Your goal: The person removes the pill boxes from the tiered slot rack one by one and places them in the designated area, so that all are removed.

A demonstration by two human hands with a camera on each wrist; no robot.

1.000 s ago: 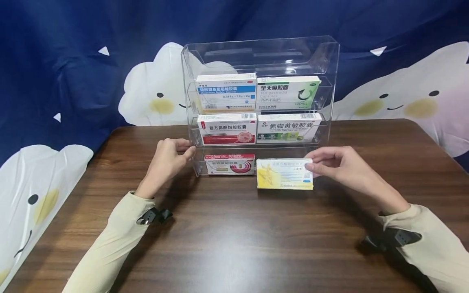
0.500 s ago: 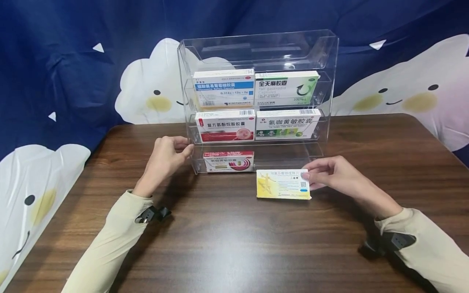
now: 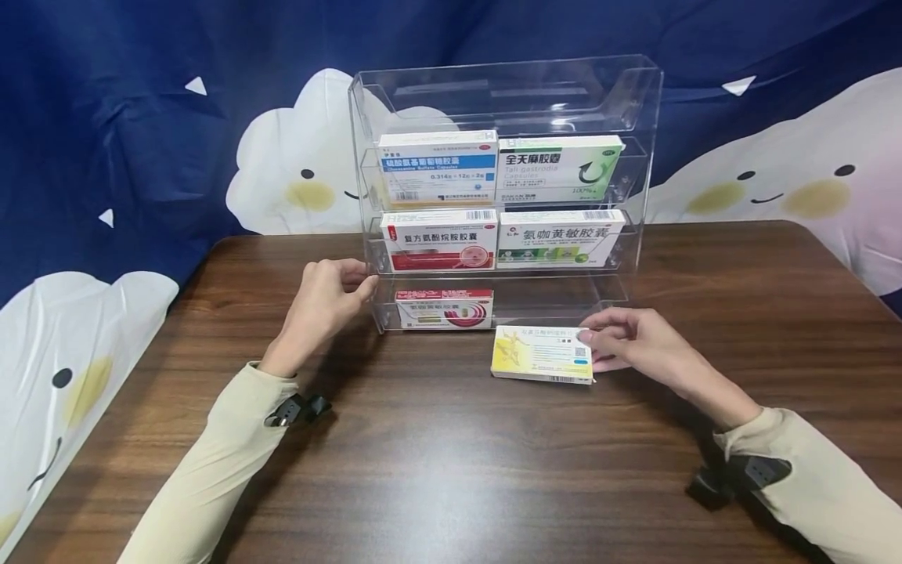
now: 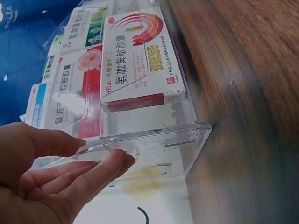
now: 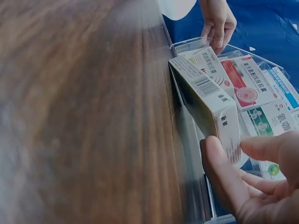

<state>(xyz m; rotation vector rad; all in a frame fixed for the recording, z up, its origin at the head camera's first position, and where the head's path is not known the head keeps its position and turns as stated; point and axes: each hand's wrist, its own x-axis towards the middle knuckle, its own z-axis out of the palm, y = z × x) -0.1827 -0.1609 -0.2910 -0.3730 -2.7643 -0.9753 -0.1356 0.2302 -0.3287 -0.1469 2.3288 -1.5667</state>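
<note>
My left hand (image 3: 320, 305) grips the left side of a clear acrylic display rack (image 3: 507, 98). In the left wrist view its thumb and fingers lie on either side of the rack's clear side wall (image 4: 198, 140). My right hand (image 3: 644, 348) pinches the right end of a yellow-and-white medicine box (image 3: 541, 354) between thumb and fingers. This box is in front of the rack's bottom tier, its printed face tipped upward. On that tier's left half stands a red-and-white medicine box (image 3: 447, 313); the right half holds no box.
On the middle tier are a red-and-white box (image 3: 440, 243) and a green-and-white box (image 3: 557, 241). Above them stand a blue-and-white box (image 3: 438, 171) and a pale green box (image 3: 557, 171). A wooden table (image 3: 437, 462) carries the rack; a blue cloud-patterned curtain (image 3: 169, 149) hangs behind.
My right hand has drawn the yellow-and-white box down and away from the bottom tier, then tipped it back so its lower edge shows. My left hand keeps its grip on the rack.
</note>
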